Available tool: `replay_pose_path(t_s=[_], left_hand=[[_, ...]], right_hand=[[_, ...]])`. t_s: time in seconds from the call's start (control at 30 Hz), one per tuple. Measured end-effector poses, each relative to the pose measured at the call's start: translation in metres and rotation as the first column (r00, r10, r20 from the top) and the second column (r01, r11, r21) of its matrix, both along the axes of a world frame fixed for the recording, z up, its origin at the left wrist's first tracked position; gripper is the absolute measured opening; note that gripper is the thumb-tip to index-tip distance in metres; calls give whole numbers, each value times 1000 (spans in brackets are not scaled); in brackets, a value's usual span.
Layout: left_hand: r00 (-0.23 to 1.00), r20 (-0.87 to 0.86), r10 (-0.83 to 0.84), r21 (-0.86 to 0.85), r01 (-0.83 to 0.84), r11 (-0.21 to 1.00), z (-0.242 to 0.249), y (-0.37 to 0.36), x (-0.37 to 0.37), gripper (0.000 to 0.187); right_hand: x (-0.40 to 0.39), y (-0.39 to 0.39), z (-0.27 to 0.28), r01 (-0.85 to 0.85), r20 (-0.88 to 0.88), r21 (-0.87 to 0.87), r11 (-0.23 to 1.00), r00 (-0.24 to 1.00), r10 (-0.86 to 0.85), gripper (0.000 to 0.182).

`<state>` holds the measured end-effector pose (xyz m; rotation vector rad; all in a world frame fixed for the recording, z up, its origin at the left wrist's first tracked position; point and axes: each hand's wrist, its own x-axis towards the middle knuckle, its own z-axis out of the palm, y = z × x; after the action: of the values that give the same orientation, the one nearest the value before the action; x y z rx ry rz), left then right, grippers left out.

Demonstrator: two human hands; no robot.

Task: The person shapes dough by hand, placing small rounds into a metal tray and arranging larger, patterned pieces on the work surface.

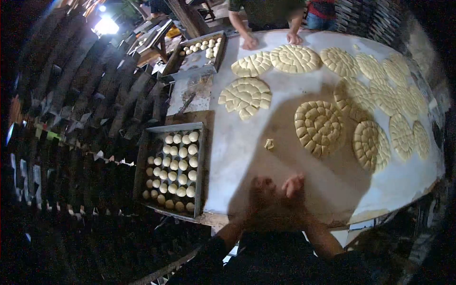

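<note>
Both of my hands are over the near part of the white table [228, 161], in shadow. My left hand [262, 186] is dark and blurred; its fingers cannot be made out. Just right of it is my right hand [293, 185], its fingers curled, and whatever may be under them is hidden. A small dough scrap [269, 144] lies beyond my hands. Farther right, a round slab of dough cut into pieces [319, 126] rests on the table. Another cut slab [245, 96] lies beyond the scrap to the left.
A metal tray [203, 166] of dough balls stands at the left edge, another tray [219, 52] behind it. Several cut dough slabs [372, 145] cover the right side. Across the table are a co-worker's hands [294, 38]. Another person [321, 14] stands behind.
</note>
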<state>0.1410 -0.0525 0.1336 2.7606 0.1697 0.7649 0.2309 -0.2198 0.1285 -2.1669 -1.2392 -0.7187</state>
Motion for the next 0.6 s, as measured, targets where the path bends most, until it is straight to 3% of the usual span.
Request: replay_pose_path(t_s=[0.07, 0.13, 0.17, 0.2, 0.23, 0.27, 0.33, 0.37, 0.4, 0.43, 0.53, 0.57, 0.6], left_hand=[[986, -42, -158, 218, 164, 962, -19, -26, -51, 24], [970, -160, -181, -3, 183, 983, 18, -17, -67, 21], [957, -261, -131, 33, 144, 989, 34, 4, -66, 20], [930, -359, -79, 70, 111, 991, 51, 26, -64, 20], [892, -452, -27, 111, 86, 990, 64, 48, -58, 19], [843, -537, 27, 152, 65, 986, 75, 60, -49, 19], [971, -240, 8, 9, -6, 1000, 81, 53, -3, 17], [975, -221, -38, 37, 48, 998, 70, 49, 13, 16], [976, -217, -18, 161, 54, 986, 102, 26, 17, 18], [974, -224, -15, 137, 47, 989, 107, 9, 13, 19], [956, -278, -90, 56, 109, 992, 33, -1, -38, 21], [931, -348, -107, 19, 121, 992, 29, 5, -53, 22], [845, -526, -96, -37, 90, 995, 42, 19, -63, 23]], right_hand=[[-44, -35, -23, -154, 48, -362, 919, 982, 184, 37], [-23, -75, -25, -396, -228, -517, 759, 918, 324, 31], [-4, -94, -6, -493, -356, -444, 748, 863, 358, 28], [15, -89, 15, -480, -408, -377, 792, 854, 323, 26], [34, -84, 36, -461, -460, -304, 834, 837, 295, 23], [55, -57, 58, -330, -451, -247, 911, 871, 193, 21], [58, -13, 74, -129, -440, -155, 979, 897, 49, 19], [49, 9, 77, -74, -434, -123, 990, 901, 14, 19], [45, 24, 76, -24, -426, -92, 996, 904, -18, 18], [32, 30, 53, -56, -402, -86, 995, 915, 17, 17], [4, -5, 17, -307, -51, -190, 932, 952, 303, 14], [15, -25, 10, -394, -175, -145, 907, 913, 369, 13], [33, -52, 2, -473, -297, -93, 876, 853, 429, 12]])
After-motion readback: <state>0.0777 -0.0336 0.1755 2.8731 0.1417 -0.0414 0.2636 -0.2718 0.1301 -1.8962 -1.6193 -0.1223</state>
